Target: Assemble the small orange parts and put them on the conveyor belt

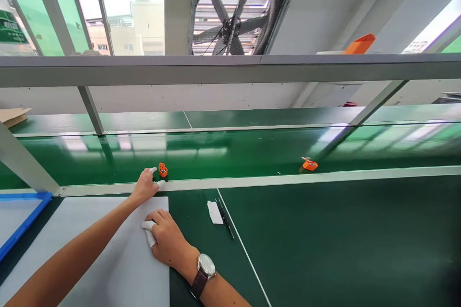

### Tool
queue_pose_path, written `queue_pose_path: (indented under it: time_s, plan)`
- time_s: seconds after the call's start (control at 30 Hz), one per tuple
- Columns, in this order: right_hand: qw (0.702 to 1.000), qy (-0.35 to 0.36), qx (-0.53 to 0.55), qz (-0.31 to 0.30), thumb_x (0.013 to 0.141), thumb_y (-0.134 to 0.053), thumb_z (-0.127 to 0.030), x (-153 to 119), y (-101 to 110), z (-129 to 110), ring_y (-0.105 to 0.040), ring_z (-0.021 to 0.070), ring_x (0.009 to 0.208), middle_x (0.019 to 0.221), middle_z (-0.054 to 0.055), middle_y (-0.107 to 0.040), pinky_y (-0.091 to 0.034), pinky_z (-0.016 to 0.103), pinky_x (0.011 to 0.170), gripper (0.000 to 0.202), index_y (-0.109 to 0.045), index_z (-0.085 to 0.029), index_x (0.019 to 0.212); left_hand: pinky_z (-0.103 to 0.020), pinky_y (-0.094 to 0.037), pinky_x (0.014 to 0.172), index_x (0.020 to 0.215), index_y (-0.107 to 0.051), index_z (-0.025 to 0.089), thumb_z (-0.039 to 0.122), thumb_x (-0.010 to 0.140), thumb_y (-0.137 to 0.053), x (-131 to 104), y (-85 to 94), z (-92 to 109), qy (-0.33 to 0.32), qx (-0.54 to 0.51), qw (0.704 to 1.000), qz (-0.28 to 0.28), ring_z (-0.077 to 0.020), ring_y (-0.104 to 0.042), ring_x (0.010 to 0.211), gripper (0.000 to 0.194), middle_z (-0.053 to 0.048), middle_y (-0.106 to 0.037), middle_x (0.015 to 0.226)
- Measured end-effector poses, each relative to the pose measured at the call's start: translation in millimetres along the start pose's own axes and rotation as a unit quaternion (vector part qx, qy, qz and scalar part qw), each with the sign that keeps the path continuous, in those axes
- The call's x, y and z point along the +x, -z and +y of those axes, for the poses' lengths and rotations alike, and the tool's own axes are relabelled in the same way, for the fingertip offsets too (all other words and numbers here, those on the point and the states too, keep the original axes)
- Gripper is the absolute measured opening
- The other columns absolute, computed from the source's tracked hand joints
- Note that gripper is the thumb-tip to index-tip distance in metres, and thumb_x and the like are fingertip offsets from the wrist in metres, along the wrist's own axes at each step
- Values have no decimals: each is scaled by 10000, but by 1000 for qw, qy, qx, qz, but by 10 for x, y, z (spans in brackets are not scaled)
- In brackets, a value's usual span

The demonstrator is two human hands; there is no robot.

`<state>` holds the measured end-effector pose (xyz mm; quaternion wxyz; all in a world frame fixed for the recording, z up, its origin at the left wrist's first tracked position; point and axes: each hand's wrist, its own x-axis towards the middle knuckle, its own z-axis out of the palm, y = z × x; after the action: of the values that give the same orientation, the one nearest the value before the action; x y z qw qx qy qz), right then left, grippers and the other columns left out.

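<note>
My left hand [147, 186] reaches over the pale strip at the back of the bench. Its thumb and forefinger, both in white finger covers, are apart, with the fingertips just left of a small orange plastic piece [163, 170]. No grip on that piece shows. My right hand [167, 240] rests at the right edge of a large white sheet [108, 249]. Its fingers are curled in, and the white-covered thumb and forefinger lie close together; anything between them is hidden. A watch [206, 265] with a dark strap is on the right wrist.
A white paper scrap [215, 212] and a black pen [225, 219] lie right of the sheet on the green bench [342, 240]. Farther right is another orange piece [309, 165]. A blue-edged frame [25, 223] sits at left. A grey metal bar [230, 71] crosses above.
</note>
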<state>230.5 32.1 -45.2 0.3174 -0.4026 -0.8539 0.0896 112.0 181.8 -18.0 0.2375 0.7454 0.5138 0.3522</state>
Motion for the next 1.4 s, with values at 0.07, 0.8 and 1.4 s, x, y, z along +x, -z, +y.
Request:
queue_pose_path:
  time_s: [0.07,0.8,1.4]
  plan:
    - [1000,2,-3,-1,664,-622,-13,0,2,3,-551,230,978,1113,61,-655,-490,361,851,456,-676,-195,1079,-397,-459,935,1058,-670,146,333,705,-771,119,-81,30,37,-34,999,7,-301,-593,1045,412,-113,-633,1065]
    - [983,36,53,171,927,-589,-196,46,83,-157,-602,257,1096,1211,143,-624,-555,446,921,468,-459,-180,1376,-431,-533,1047,1215,-662,222,313,883,-664,-1552,995,139,137,-226,961,-81,-248,-667,1119,344,-69,-698,1213]
    - [962,87,225,127,832,-606,13,81,102,-447,-644,223,939,1078,82,-671,-585,424,783,562,-527,-269,1312,-381,-575,966,1260,-652,216,206,832,-652,-1832,879,99,140,-302,938,-98,-240,-682,1074,428,-64,-709,1179]
